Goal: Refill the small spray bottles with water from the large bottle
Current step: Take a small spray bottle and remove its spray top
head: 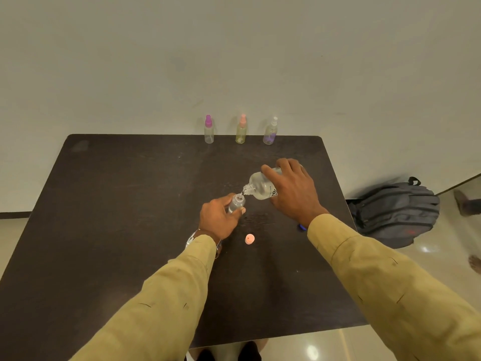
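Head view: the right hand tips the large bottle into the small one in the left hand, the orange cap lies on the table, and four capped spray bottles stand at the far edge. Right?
Not quite: the head view shows three capped spray bottles at the far edge, not four. The rest holds: right hand tipping the large bottle, left hand holding the small bottle, orange cap on the table.

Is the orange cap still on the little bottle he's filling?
No, the orange cap lies on the table, beside the left hand.

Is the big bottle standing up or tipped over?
Tipped. The right hand holds the large bottle on its side, its open neck angled down to the mouth of the small bottle in the left hand.
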